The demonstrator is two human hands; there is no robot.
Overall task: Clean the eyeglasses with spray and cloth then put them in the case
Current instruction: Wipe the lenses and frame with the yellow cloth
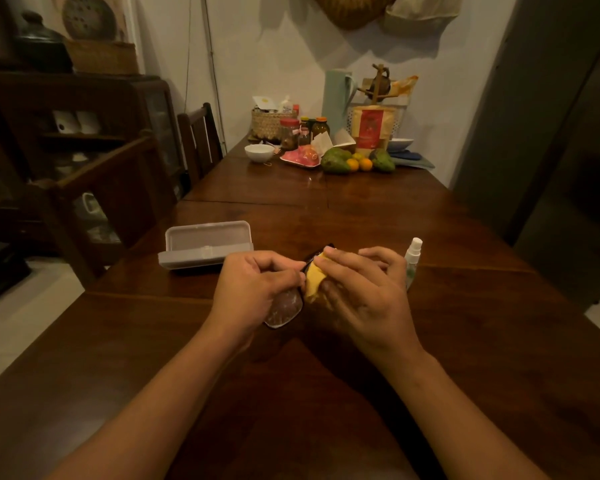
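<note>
Between my hands: glasses (284,306), long axis running away from me. Left hand (257,285) grips the frame at the near lens; right hand (364,292) pinches the cloth (314,280) round the far lens. Case (205,244) lies open, nearest my left hand.

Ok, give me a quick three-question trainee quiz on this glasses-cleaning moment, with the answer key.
1. True or false: the grey eyeglass case lies open on the wooden table.
2. What does the right hand hold? A yellow cloth; B pen; C fork.
3. Fill in: the left hand grips the ___.
Key: 1 true; 2 A; 3 eyeglasses.
</note>
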